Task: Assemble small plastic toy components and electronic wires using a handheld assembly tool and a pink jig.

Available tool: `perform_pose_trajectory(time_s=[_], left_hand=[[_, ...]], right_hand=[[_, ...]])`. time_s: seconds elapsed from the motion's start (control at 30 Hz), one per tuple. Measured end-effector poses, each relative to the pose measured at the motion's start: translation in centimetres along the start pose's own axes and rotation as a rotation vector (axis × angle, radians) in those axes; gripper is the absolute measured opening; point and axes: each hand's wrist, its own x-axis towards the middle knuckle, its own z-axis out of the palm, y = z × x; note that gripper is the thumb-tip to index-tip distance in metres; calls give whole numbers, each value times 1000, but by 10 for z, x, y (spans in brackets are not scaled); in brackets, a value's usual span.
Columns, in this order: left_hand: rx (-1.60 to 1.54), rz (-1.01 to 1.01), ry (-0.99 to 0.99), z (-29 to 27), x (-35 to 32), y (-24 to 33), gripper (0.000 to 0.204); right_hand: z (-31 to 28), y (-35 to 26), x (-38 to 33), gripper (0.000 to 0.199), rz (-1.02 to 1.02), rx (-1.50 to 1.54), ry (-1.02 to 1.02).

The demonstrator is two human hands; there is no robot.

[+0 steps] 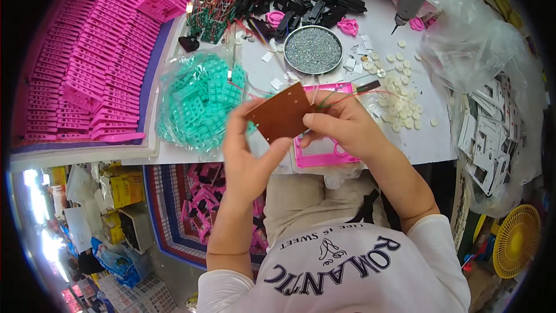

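- Gripping a brown circuit board (pixel 282 112) between both hands, left hand (pixel 248 152) pinching its near-left corner, right hand (pixel 343 124) closing on its right edge.
- Hovering above a pink frame (pixel 324 153) on the desk (pixel 431 139), right of bagged teal parts (pixel 200 101).

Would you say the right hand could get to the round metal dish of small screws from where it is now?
Probably yes. The metal dish sits open on the table just beyond the right hand, with nothing tall between them, but that hand is gripping the brown board with the left hand.

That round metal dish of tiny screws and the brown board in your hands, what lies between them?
In the head view, white table with small white paper scraps and thin coloured wires.
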Motion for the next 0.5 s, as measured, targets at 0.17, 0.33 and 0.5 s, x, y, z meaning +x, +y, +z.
perform_pose_trajectory(time_s=[0.17,0.33,0.5], left_hand=[[-33,-116,-101,-5,-11,-13,28],[-108,69,-121,-17,-10,-33,22],[-376,-322,-139,5,-15,-10,14]], right_hand=[[-1,-8,-4,22,-4,-131,43],[-11,-4,-6,21,-36,-133,146],[-8,4,-2,19,-64,-165,185]])
